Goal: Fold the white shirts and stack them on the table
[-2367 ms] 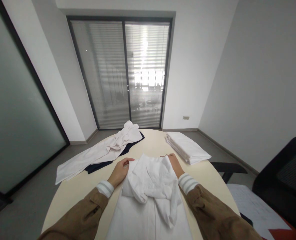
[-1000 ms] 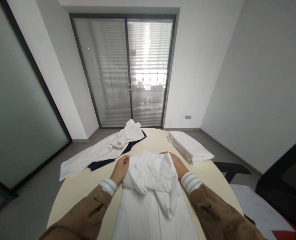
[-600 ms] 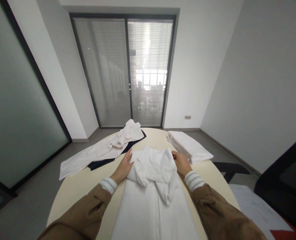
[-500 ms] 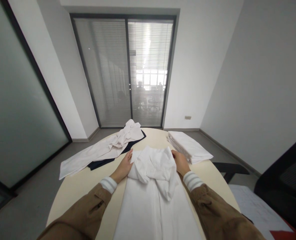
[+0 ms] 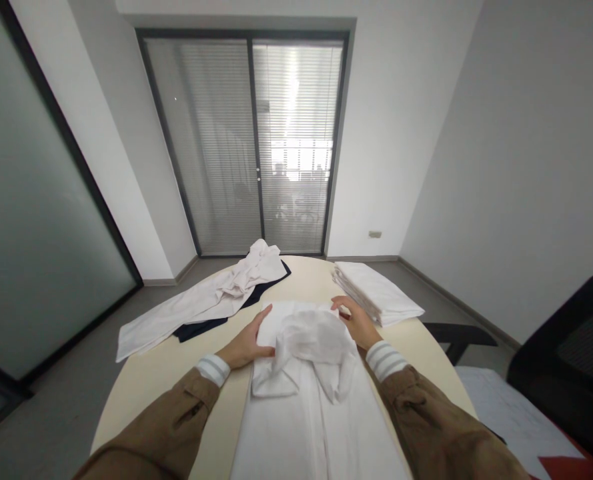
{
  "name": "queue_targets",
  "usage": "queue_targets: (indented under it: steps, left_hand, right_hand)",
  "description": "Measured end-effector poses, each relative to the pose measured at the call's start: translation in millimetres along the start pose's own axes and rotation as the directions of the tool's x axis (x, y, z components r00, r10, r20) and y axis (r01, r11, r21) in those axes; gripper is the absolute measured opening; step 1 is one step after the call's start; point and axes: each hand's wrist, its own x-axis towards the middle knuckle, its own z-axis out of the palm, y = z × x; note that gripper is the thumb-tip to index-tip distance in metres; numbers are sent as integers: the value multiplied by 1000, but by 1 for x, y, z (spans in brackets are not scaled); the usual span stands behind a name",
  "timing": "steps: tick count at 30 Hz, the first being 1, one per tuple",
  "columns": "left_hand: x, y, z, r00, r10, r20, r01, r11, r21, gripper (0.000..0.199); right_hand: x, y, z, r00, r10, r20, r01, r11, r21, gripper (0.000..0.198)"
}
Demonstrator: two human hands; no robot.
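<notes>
The white garment (image 5: pixel 301 420) lies on the round table (image 5: pixel 146 380) straight in front of you, between your two hands, running from its far end back toward you and out at the bottom of view. Your left hand (image 5: pixel 245 343) rests at its left edge near the far end, thumb and fingers spread apart, the thumb reaching onto the cloth. Your right hand (image 5: pixel 360 324) is at the far right corner, fingers bent over the edge; you cannot tell from here whether they pinch the fabric. A loose, rumpled fold lies on top of the garment between your hands. Just beyond your right hand sits a folded white stack (image 5: pixel 383 297); past your left, a pale garment (image 5: pixel 191 307) lies over dark cloth (image 5: pixel 202 329).
</notes>
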Motion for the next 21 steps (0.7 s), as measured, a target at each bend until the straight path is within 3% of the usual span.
queue_targets:
  steps: [4, 7, 10, 12, 21]
  left_hand:
    - [3, -5, 3, 996, -15, -91, 7, 996, -84, 107]
    - [4, -6, 5, 994, -48, -95, 28, 979, -201, 96]
    - [3, -3, 6, 989, -119, -86, 90, 954, -288, 85]
    - [2, 1, 6, 985, -154, -77, 125, 948, -293, 80]
    - [0, 1, 5, 979, -200, -41, 189, 963, -190, 84]
  right_hand:
    - [0, -2, -3, 996, 30, -89, -46, 982, -185, 21]
    - [-3, -6, -4, 973, 197, -121, -220, 947, -235, 25]
    - [-6, -10, -5, 930, 364, -54, -367, 927, -81, 37]
    - [-8, -12, -5, 912, 410, 2, -410, 912, 32, 42]
    - [-5, -11, -4, 918, 371, 140, -396, 870, 294, 51]
